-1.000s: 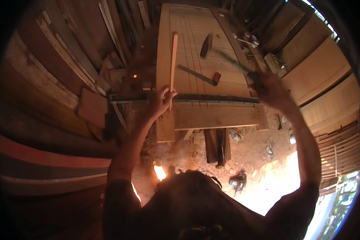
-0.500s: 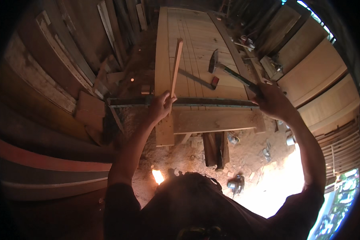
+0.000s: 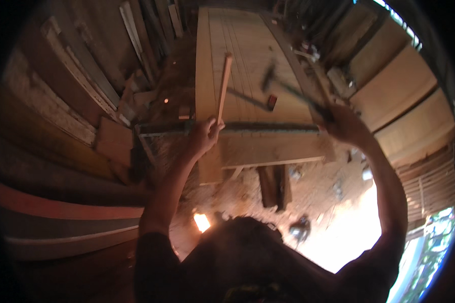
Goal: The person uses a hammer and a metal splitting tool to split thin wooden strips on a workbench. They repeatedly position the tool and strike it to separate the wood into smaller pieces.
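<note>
At the near end of a long wooden panel (image 3: 288,115), a dark metal bar (image 3: 268,128) is laid crosswise, and the two hands are set well apart, one toward each side of the panel. By the left hand (image 3: 205,136), one end of a slim wooden stick (image 3: 224,88) is gripped between the thumb and curled fingers; whether the bar is also touched by this hand cannot be told. By the right hand (image 3: 346,125), near the bar's right end, the handle of a hammer (image 3: 299,95) is enclosed in a closed fist.

From the left hand, the stick is pointed away over the panel and tilted slightly to the right. The hammer is slanted forward and leftward from the right hand, so that its head, blurred, is held over the panel, apart from the stick. Between stick and hammer handle, a dark-bladed tool with a red end (image 3: 249,99) is seen lying aslant on the panel. Farther off, thin dark lines are shown running along the panel toward its far end.
</note>
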{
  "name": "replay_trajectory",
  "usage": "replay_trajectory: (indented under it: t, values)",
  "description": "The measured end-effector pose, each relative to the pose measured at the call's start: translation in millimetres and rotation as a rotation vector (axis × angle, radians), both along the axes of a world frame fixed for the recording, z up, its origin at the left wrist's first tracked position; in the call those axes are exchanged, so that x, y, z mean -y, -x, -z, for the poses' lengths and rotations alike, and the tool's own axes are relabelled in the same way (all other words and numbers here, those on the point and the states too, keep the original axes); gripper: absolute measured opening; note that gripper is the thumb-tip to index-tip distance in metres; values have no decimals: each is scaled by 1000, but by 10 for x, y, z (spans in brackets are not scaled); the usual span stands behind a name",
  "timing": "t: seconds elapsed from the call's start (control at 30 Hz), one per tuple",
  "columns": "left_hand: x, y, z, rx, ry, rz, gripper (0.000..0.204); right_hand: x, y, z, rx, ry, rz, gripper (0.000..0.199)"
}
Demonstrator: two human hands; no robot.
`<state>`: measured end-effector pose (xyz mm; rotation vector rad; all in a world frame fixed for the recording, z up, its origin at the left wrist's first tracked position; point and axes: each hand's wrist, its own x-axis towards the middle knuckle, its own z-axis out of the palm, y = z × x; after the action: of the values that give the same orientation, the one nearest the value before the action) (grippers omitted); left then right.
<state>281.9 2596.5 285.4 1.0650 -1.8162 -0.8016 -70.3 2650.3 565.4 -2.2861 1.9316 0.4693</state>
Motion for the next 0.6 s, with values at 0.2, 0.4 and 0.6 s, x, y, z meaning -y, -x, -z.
replay_trajectory:
  t: [0.2, 0.4, 0.6]
  values:
    - [30, 32, -5, -137, -41, 72, 16, -421, 21, -94, 463, 416, -109, 23]
    - [136, 94, -214, -191, 46, -7, 23, -223, -514, -258, 558, 619, -166, 22]
    - [131, 75, -330, -249, 120, 8, 21, -213, -740, -578, 418, 526, -272, 20]
